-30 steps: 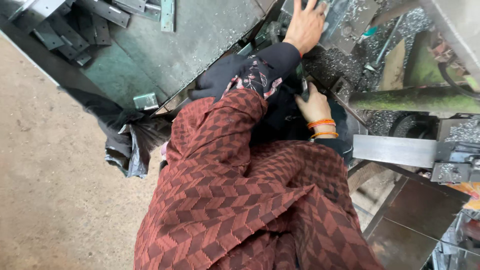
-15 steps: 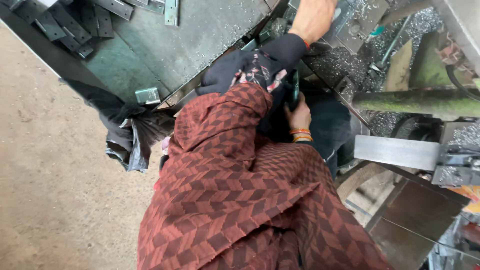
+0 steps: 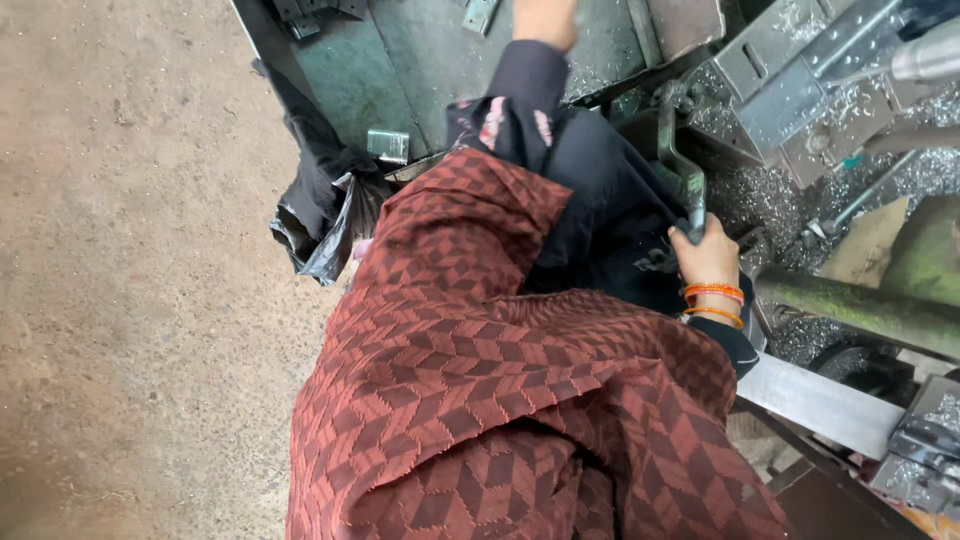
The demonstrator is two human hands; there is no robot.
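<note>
The right hand (image 3: 706, 258), bangles (image 3: 713, 303) at the wrist, is closed around the lower end of a dark green lever (image 3: 680, 165) that rises from the machine (image 3: 800, 80) just right of the body; the fingers curl over the bar in a full grip, not a pinch. 1 second ago this hand lay lower and looser against the dark cloth, and 0.5 seconds ago it was already rising along the bar, so the grip on the lever is new. The left hand (image 3: 545, 18) reaches forward onto the green table (image 3: 440, 60), cut off by the top edge of the view; whether it is spread or holding something cannot be told now, though 1 second ago it lay flat with fingers splayed. The view has also swung, bringing more floor (image 3: 130, 270) into the left half. Metal shavings (image 3: 760, 190) lie thick around the lever's base and over the machine bed. A small bracket (image 3: 388, 145) sits at the table's near edge, beside a black bag (image 3: 320, 215) hanging below it. To the right, a green pipe (image 3: 860, 310) and a steel bar (image 3: 820, 405) hem the hand closely; open room lies only leftward, over the floor.
</note>
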